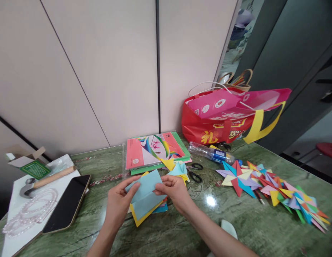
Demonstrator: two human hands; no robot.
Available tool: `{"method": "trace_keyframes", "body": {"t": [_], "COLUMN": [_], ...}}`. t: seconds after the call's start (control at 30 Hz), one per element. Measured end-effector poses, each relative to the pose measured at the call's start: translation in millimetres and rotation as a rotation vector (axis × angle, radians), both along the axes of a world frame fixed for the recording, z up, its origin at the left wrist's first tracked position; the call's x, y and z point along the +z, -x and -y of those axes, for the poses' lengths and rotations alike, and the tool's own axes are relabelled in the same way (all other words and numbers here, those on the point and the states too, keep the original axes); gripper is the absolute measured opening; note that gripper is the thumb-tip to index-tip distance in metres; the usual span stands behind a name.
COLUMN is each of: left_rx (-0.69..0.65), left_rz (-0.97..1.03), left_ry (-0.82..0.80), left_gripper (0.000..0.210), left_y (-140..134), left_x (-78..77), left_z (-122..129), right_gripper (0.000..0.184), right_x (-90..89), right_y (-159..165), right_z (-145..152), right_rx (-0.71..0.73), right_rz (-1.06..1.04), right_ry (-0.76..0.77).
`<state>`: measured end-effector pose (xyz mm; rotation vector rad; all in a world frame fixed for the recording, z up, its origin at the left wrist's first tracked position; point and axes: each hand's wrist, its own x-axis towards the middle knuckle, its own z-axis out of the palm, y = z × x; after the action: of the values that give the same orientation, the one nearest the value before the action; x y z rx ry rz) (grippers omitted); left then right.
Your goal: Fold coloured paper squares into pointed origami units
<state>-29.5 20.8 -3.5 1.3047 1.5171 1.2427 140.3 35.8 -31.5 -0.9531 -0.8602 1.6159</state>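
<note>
Between my hands is a light blue sheet of paper [148, 191] with a crease across it. My left hand [118, 198] pinches its left edge between thumb and fingers. On the opposite edge, my right hand [175, 191] grips the paper with thumb and fingertips. Yellow paper [139, 218] shows beneath the blue sheet, with other coloured sheets partly covered. Just beyond my right hand lie folded yellow and light blue paper pieces [179, 168]. Black-handled scissors [195, 175] lie next to them, their blades mostly hidden.
Folded paper stars [237, 177] spread along the right. Behind are a paper pack [155, 150], a plastic bottle [211, 152] and a red bag [192, 125]. At left are a phone [68, 203], a wooden-handled tool [55, 176], beads [32, 210] and a small box [34, 167].
</note>
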Motion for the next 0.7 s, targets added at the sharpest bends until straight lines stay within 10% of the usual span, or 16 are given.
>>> {"method": "trace_keyframes", "body": {"t": [0.7], "left_rx": [0.003], "left_rz": [-0.076], "left_ry": [-0.012], "left_gripper": [0.039], "left_y": [4.5], "left_x": [-5.5], "left_z": [-0.9], "right_gripper": [0.048], "right_x": [-7.1], "right_y": [-0.6], "right_z": [-0.5], "right_rx": [0.013], "right_rz": [-0.06], "right_ry": [-0.011]}}
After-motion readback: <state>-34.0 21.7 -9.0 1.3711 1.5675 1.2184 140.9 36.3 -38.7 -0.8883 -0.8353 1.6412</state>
